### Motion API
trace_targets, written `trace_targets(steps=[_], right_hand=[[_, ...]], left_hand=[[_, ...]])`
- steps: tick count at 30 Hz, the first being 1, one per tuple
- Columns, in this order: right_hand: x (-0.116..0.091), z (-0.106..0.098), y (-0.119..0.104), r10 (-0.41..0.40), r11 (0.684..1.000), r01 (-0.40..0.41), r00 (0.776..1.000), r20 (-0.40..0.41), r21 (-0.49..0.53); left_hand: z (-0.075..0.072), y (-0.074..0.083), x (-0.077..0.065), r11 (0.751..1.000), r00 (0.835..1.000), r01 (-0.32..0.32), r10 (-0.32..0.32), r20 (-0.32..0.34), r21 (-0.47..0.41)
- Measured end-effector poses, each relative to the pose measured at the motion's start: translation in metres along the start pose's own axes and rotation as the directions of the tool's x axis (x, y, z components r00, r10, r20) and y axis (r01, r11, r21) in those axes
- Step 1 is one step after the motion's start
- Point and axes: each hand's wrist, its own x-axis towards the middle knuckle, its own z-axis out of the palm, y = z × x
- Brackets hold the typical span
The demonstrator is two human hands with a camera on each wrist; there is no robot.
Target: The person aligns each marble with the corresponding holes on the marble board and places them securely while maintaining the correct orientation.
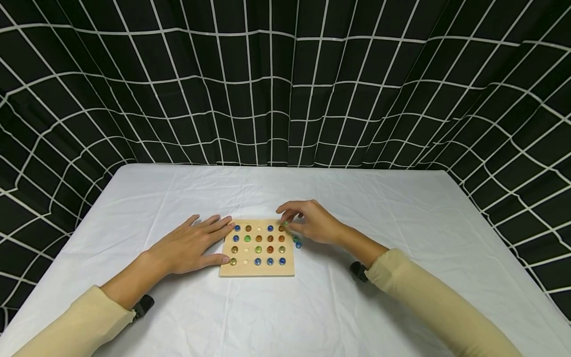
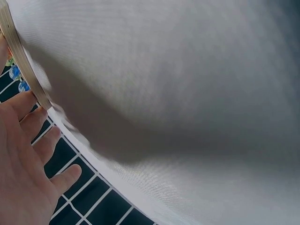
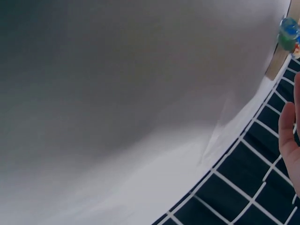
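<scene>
A pale wooden board lies on the table, with rows of blue, green, amber and orange glass marbles set in its hollows. Three hollows, one in the back row and two near the front, hold no marble. My left hand rests with spread, straight fingers along the board's left edge, thumb at the front left corner. Over the back right corner, my right hand pinches a green marble between thumb and fingertips. In the left wrist view, the left fingers touch the board's edge.
Just off the board's right edge, a blue marble and a greenish one lie on the white tablecloth. A black curtain with white grid lines encloses the table's back and sides. Dark wrist cameras sit under both sleeves.
</scene>
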Motion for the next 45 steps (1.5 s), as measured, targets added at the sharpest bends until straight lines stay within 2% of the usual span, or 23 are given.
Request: trace_targets(steps=[21, 38, 45], right_hand=[[0.024, 0.017, -0.018, -0.067, 0.998, 0.066, 0.997, 0.028, 0.008], [0.037, 0.031, -0.027, -0.044, 0.999, 0.045, 0.997, 0.069, -0.008], [0.039, 0.033, -0.028, -0.026, 0.998, 0.032, 0.996, 0.087, -0.061]], left_hand=[[-0.001, 0.0, -0.001, 1.0, 1.0, 0.002, -0.002, 0.001, 0.007], [-0.001, -0.001, 0.0, 1.0, 1.0, -0.004, 0.004, 0.0, 0.002], [0.0, -0.002, 0.0, 1.0, 1.0, -0.004, 0.004, 0.002, 0.005]])
